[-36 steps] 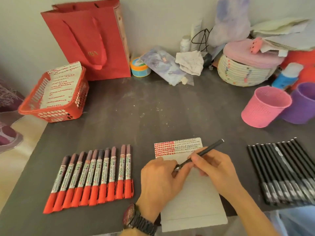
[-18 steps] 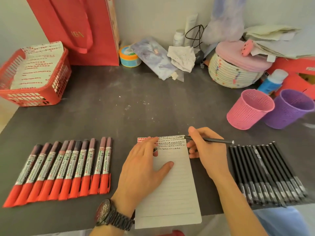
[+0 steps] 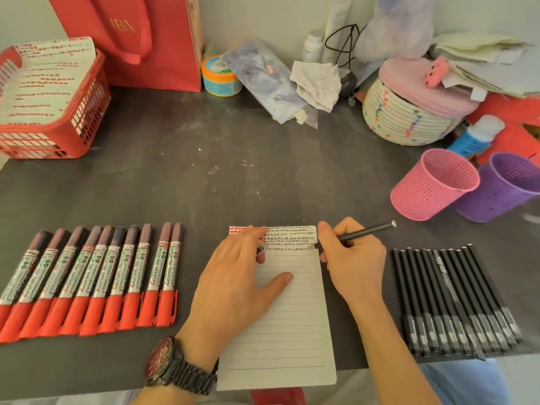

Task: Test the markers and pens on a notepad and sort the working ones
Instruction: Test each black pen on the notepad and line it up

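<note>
A white lined notepad (image 3: pixel 292 317) lies at the table's front edge, with rows of red and black scribbles across its top. My left hand (image 3: pixel 236 285) rests flat on the pad's left side with its fingers spread. A small dark piece shows under its fingertips. My right hand (image 3: pixel 350 258) grips a black pen (image 3: pixel 368 230), whose tip touches the pad's right edge just below the scribbles. Several red-capped markers (image 3: pixel 96 276) lie in a row on the left. Several black pens (image 3: pixel 455 299) lie in a row on the right.
A pink cup (image 3: pixel 432 185) and a purple cup (image 3: pixel 508 188) stand at the right. A red basket (image 3: pixel 87 112) holding scribbled paper sits at the far left beside a red bag (image 3: pixel 163 48). A woven basket (image 3: pixel 403 118), jars and papers crowd the back.
My left hand left the pen and went flat on the notepad. My right hand turned the pen and brought its tip down to the top right of the page.
</note>
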